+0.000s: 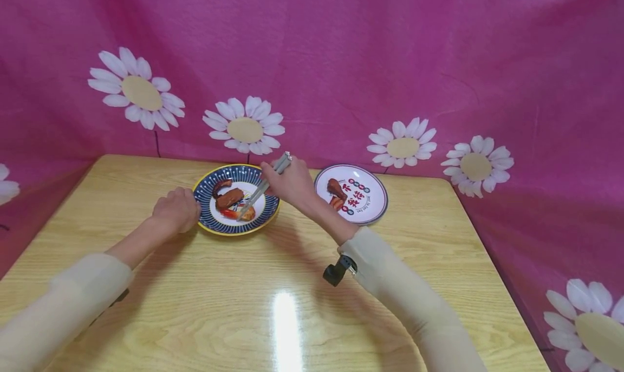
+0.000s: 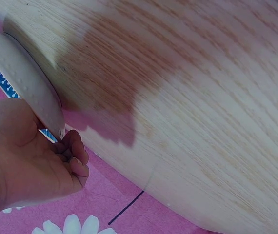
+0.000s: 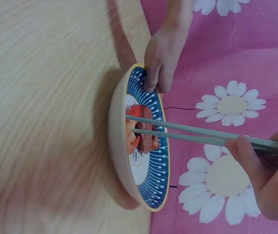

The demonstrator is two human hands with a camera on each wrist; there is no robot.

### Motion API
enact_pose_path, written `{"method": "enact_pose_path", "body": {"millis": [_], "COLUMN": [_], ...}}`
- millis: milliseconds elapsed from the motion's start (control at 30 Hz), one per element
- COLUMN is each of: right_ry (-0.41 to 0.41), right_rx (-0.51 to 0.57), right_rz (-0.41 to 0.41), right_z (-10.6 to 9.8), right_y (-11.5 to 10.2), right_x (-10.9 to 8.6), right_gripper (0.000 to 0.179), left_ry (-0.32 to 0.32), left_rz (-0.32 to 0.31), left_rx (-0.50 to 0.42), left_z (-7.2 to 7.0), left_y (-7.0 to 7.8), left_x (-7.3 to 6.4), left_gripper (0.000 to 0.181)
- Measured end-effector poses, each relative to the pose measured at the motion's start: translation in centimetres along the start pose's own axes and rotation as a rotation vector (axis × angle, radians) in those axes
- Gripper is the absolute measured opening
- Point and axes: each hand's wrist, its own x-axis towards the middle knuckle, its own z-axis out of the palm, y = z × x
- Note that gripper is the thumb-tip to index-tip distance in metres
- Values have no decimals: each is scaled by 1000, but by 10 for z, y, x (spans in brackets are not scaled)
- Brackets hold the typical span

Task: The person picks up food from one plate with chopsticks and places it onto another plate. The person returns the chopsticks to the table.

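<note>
My left hand [image 1: 177,209] pinches the left rim of a deep plate [image 1: 269,212] with a blue patterned border and yellow edge. In the left wrist view, thumb and curled fingers of this hand [image 2: 36,151] close on the rim. A pair of grey chopsticks [image 1: 258,193] is held in my right hand [image 1: 291,183], above the plate's right side. Their tips meet an orange shrimp-like piece [image 1: 248,214] at the plate's front. Behind it lie a brown slab of meat [image 1: 229,198] and a dark curled piece [image 1: 221,185]. The right wrist view shows the tips low among the food.
Right of the blue plate stands a white plate [image 1: 375,201] with red lettering, bearing a brown drumstick-like piece [image 1: 335,188] and a reddish piece [image 1: 336,203]. My right forearm passes before its left edge. A pink cloth [image 1: 322,63] with daisies hangs behind the wooden table [image 1: 219,307].
</note>
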Motion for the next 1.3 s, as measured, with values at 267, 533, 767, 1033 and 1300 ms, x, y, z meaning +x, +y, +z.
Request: {"method": "enact_pose_path", "body": {"millis": [267, 533, 767, 1033, 1300], "right_ry": [58, 91, 136, 164, 193], "right_rx": [120, 220, 260, 323, 353], "right_rz": [6, -25, -47, -56, -62], "right_z": [-4, -12, -21, -33, -44], "right_y": [9, 13, 18, 19, 23], "right_x": [-8, -16, -19, -23, -26], "right_gripper": [32, 32, 31, 32, 32], "left_ry": [-3, 6, -2, -13, -6], "left_rz": [9, 17, 14, 7, 11], "left_rx": [7, 5, 7, 14, 14], "left_z": [0, -1, -1, 0, -1], "left_y": [0, 1, 1, 0, 1], "left_x": [-1, -2, -2, 0, -1], "left_gripper": [40, 39, 40, 41, 41]}}
